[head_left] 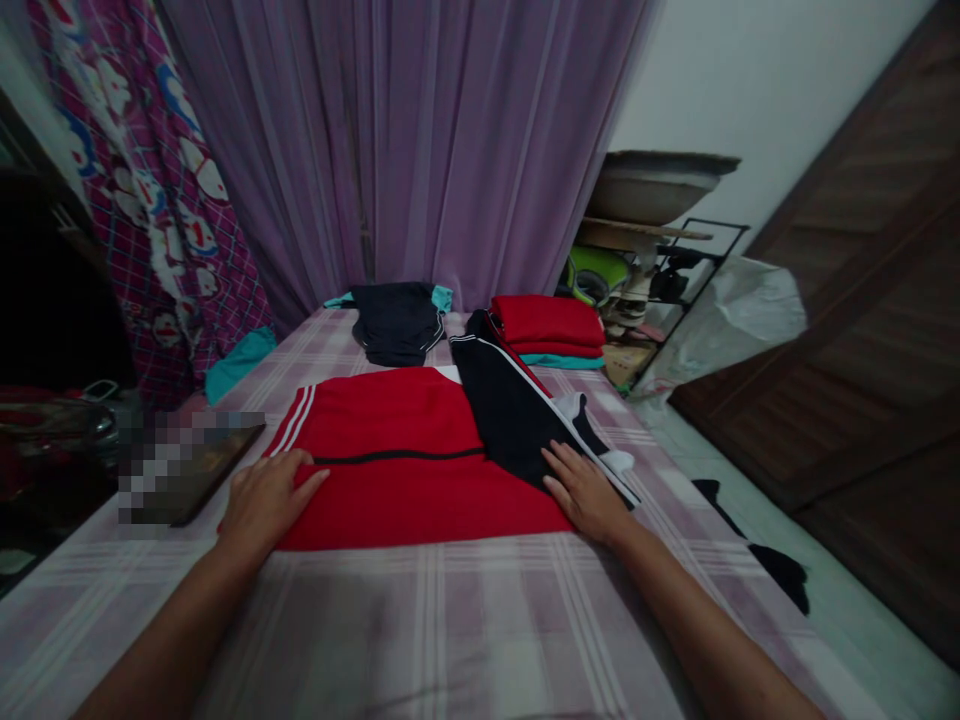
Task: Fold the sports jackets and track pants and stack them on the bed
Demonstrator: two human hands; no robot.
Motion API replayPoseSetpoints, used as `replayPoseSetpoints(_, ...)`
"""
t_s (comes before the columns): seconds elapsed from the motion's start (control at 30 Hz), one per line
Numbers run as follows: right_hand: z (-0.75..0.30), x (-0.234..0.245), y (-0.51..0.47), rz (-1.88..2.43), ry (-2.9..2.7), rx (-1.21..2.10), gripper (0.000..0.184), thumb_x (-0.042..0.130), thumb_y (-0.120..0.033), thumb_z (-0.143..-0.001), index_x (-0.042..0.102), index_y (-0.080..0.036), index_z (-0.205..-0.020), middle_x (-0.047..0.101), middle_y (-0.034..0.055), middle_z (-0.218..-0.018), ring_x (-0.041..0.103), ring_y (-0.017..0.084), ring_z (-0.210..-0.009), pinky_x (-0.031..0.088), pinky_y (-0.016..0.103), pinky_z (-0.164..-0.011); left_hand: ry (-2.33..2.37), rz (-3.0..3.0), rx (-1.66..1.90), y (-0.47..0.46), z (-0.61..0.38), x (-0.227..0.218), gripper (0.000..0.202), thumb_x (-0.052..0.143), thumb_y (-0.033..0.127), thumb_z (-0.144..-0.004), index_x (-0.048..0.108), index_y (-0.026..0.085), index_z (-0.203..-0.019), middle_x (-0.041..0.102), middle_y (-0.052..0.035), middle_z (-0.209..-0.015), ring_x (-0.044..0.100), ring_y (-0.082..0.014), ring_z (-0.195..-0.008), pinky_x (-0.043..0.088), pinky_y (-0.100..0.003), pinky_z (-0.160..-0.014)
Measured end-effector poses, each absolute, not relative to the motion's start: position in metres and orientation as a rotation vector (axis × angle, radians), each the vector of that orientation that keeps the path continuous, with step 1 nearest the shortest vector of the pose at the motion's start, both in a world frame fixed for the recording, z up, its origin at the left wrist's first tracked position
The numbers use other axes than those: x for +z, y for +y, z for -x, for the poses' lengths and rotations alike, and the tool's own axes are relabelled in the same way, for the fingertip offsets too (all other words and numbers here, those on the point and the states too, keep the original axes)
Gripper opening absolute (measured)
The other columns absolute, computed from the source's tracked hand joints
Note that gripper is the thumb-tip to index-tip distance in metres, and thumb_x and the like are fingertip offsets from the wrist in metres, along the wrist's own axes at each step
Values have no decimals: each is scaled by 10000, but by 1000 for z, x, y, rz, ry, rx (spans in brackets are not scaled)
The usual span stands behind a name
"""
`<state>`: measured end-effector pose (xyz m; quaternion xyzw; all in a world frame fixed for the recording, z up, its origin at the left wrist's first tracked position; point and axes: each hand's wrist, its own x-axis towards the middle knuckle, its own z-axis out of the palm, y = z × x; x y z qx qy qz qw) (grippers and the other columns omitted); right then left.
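Note:
A red jacket (405, 455) with white stripes and a black zip line lies spread flat on the checked bedsheet (420, 630). My left hand (266, 498) lies open and flat on its left edge. My right hand (585, 490) rests open, palm down, on the jacket's right side where its black sleeve (514, 410) with white piping runs back. Neither hand grips the cloth.
A dark garment (397, 322) and a folded red and teal stack (551, 330) lie at the bed's far end before a purple curtain (405, 140). A dark flat object (214, 455) sits left. A shelf rack (660, 270) and wooden door (862, 330) stand right.

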<state>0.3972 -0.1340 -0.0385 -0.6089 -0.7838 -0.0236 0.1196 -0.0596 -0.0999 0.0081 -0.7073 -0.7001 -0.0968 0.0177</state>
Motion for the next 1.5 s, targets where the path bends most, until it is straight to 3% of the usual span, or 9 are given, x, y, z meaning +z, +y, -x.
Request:
replayPoseSetpoints(0.17, -414, -35, -129, 1808, -2267, -136, 512, 404, -379, -970, 522, -129, -1401, 453, 177, -1493, 418, 314, -1382, 366, 495, -1110, -2181, 2184, -288, -102, 56, 17, 368, 435, 439, -894, 661, 221, -1085, 708, -132, -1152, 617, -324, -1104, 419, -469, -935)
replayPoseSetpoints(0.27, -393, -18, -132, 1903, -2259, -118, 512, 433, -365, -956, 520, -125, -1400, 462, 190, -1483, 432, 321, -1371, 367, 505, -1100, -2036, 2128, -353, -110, 38, 25, 350, 434, 299, -899, 658, 219, -1156, 676, -142, -1242, 583, -324, -1166, 291, -583, -1064)
replayPoseSetpoints(0.33, -370, -5, -135, 1904, -2230, -129, 509, 416, -368, -960, 499, -168, -1421, 451, 167, -1498, 415, 311, -1384, 336, 538, -1111, -1901, 2188, -436, -119, 11, 26, 366, 410, 261, -918, 658, 224, -1184, 656, -133, -1289, 564, -305, -1208, 197, -601, -1123)
replayPoseSetpoints(0.47, -324, 5, -139, 1730, -2309, -101, 522, 355, -402, -987, 426, -234, -1476, 379, 110, -1554, 319, 270, -1442, 230, 537, -1163, -1642, 2630, -470, -140, -60, 9, 445, 378, 405, -971, 586, 251, -1332, 560, -96, -1428, 451, -273, -1361, 183, -531, -1177)
replayPoseSetpoints(0.63, -314, -15, -141, 1837, -2379, 83, 578, 313, -466, -993, 331, -241, -1525, 330, 123, -1576, 300, 279, -1450, 232, 587, -1140, -1589, 2890, -258, -148, -93, -13, 602, 346, 556, -963, 403, 262, -1484, 345, -101, -1574, 295, -293, -1459, 153, -570, -1184)
replayPoseSetpoints(0.8, -322, -23, -140, 1867, -2307, 88, 621, 281, -464, -996, 206, -227, -1565, 343, 105, -1573, 299, 242, -1451, 207, 542, -1164, -1627, 2798, -233, -142, -49, -15, 590, 303, 568, -973, 384, 297, -1491, 360, -60, -1573, 282, -243, -1467, 166, -509, -1199)
replayPoseSetpoints(1.07, -312, -16, -141, 1994, -2334, 93, 589, 292, -502, -992, 356, -237, -1514, 303, 98, -1593, 252, 264, -1467, 197, 569, -1151, -1713, 2548, -303, -136, 45, -23, 619, 296, 571, -966, 454, 225, -1453, 436, -72, -1529, 346, -241, -1438, 236, -463, -1188)
replayPoseSetpoints(1.27, -318, -15, -137, 2076, -2270, 128, 610, 283, -543, -984, 358, -248, -1512, 285, 94, -1601, 246, 274, -1466, 203, 602, -1136, -1737, 2532, -344, -129, 43, -30, 612, 295, 574, -963, 503, 219, -1416, 482, -73, -1497, 383, -242, -1418, 273, -459, -1175)
replayPoseSetpoints(1.5, -353, -18, -135, 2063, -2063, -46, 514, 324, -439, -999, 461, -236, -1451, 392, 107, -1548, 350, 258, -1421, 248, 564, -1132, -1782, 2473, -321, -130, 35, -29, 596, 337, 535, -958, 519, 185, -1404, 478, -89, -1497, 404, -260, -1405, 268, -473, -1182)
